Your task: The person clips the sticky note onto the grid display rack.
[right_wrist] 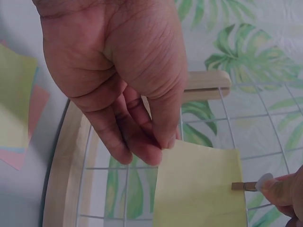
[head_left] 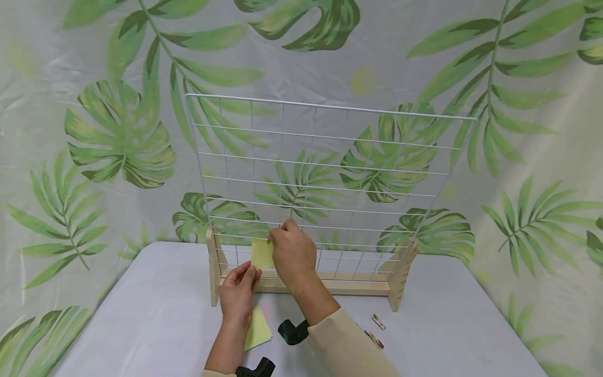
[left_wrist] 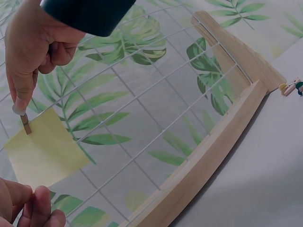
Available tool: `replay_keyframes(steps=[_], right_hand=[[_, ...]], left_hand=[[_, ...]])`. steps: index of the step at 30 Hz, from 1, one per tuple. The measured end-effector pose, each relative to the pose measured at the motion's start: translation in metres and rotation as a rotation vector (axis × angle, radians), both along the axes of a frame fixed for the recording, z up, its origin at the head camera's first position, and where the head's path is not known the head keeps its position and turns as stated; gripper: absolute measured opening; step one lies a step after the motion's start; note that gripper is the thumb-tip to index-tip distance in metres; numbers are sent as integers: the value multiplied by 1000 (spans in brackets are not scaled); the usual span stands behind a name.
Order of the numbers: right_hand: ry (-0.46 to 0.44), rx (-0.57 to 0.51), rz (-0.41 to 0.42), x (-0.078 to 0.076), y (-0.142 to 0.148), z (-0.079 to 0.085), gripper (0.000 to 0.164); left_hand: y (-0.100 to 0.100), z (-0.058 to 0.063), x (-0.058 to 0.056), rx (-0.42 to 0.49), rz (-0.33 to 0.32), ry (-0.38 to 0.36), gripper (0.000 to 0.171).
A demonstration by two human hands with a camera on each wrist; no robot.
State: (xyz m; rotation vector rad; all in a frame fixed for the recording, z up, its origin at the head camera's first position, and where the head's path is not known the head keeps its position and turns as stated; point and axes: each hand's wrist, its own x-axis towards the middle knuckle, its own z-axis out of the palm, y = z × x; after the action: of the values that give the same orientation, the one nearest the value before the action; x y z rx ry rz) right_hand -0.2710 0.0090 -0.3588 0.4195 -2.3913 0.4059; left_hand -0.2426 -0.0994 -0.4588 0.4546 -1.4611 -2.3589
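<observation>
A yellow sticky note (head_left: 261, 253) lies against the lower left part of a white wire grid (head_left: 381, 111), which stands in a wooden base (head_left: 339, 287). My left hand (head_left: 237, 294) pinches the note's lower corner between thumb and fingers. At the note's upper edge, my right hand (head_left: 296, 254) pinches a small wooden clothespin (left_wrist: 26, 126) with a pale round piece on its end. The pin's tips lie over the paper (right_wrist: 199, 189), beside a grid wire.
On the white table (head_left: 141, 324), a stack of yellow notes (head_left: 258, 332) lies near my left forearm, with pink paper (right_wrist: 39, 106) and blue edges beneath. Several small clothespins (head_left: 378, 321) lie to the right, in front of the base. A leaf-patterned sheet (head_left: 118, 136) hangs behind.
</observation>
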Motion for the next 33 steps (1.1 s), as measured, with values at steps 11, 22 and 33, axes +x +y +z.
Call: replay_keyframes(steps=[11, 22, 33], right_hand=[[4, -6, 18, 0, 3, 0, 15], [51, -70, 49, 3, 8, -4, 14], [61, -108, 59, 12, 18, -18, 10]], left_hand=[[1, 1, 0, 5, -4, 5, 33], [1, 2, -1, -12, 44, -3, 26], [-1, 4, 1, -34, 58, -19, 14]])
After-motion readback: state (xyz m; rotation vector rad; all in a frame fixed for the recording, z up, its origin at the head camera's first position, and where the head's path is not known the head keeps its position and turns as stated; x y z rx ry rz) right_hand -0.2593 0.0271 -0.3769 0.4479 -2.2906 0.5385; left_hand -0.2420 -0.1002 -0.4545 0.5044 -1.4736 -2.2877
